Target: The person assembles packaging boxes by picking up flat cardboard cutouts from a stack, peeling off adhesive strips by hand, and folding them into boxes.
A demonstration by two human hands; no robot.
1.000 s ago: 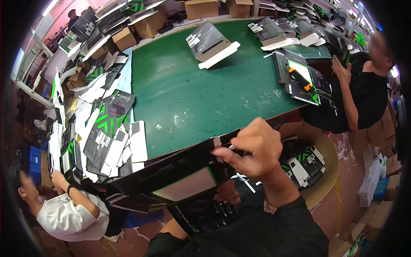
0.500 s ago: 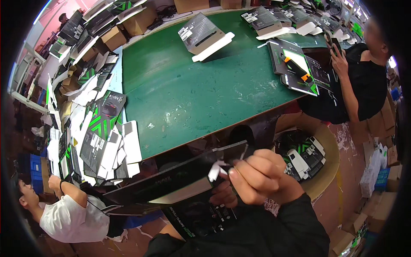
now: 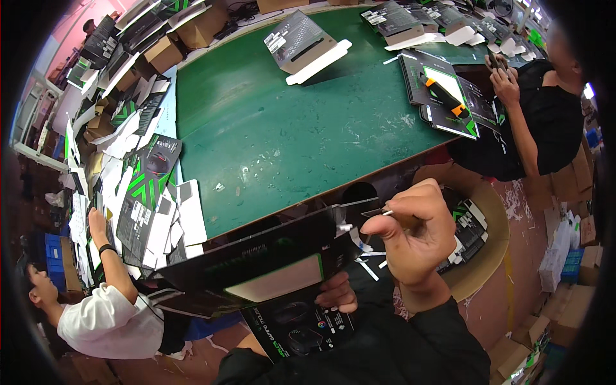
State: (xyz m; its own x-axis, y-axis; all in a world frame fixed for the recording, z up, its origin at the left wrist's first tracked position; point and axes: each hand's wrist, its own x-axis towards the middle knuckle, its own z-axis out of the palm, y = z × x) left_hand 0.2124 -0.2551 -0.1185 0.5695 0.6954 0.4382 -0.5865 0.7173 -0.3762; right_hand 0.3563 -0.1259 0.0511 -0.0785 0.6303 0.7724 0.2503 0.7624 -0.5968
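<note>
In front of me I hold a black and green printed cardboard box blank [image 3: 212, 273] with a pale window. The fingers of my left hand [image 3: 338, 293] are wrapped round its lower edge. Just off the board's right end is my right hand [image 3: 420, 234], thumb and forefinger pinched on a thin white strip [image 3: 387, 213], perhaps peeled backing; its full shape is too small to tell. A curled white piece [image 3: 357, 237] hangs at the board's end by this hand. White paper scraps [image 3: 369, 266] show below it.
Ahead is a green-topped table [image 3: 289, 135] bearing a folded box [image 3: 301, 45]. Printed sheets [image 3: 147, 192] are piled at its left, flat boards [image 3: 436, 93] with an orange-black tool [image 3: 448, 96] at its right. A round bin [image 3: 494, 250] holds cardboard. Co-workers sit left [image 3: 109, 314] and right [image 3: 532, 122].
My right hand has moved right and up, away from the board's end. The board has turned, showing more of its window. White scraps now show below the hand. The left co-worker's hand has moved up.
</note>
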